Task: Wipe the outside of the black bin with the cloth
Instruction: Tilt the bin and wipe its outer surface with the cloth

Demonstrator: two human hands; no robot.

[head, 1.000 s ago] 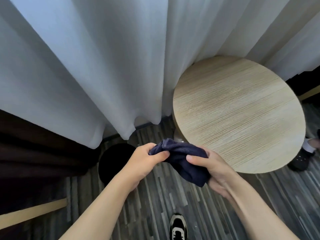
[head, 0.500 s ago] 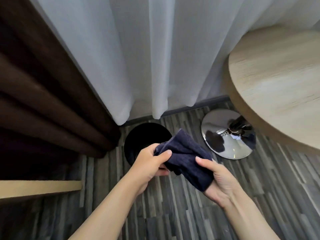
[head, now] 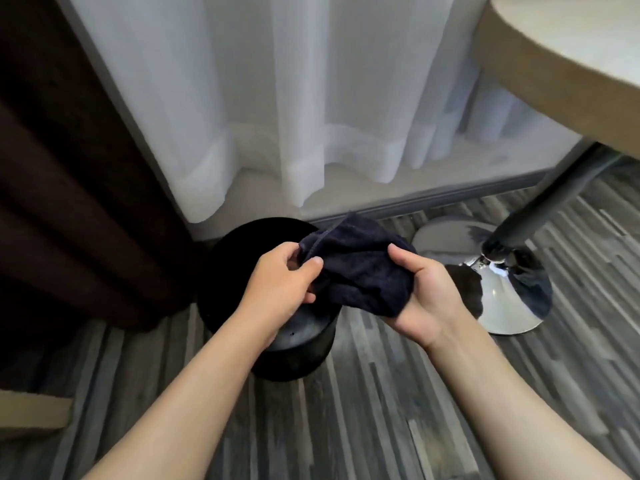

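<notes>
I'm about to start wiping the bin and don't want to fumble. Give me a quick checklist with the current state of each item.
1. Dark navy terry cloth gripped by left hand and right hand: ok.
2. Cloth touching the round black plastic bin: not ok, held above it.
3. Bin upright on the striped grey floor: ok.
4. Bin's outer wall visible: only the near side.
5. White sheer curtain clear of the bin: cannot tell.
</notes>
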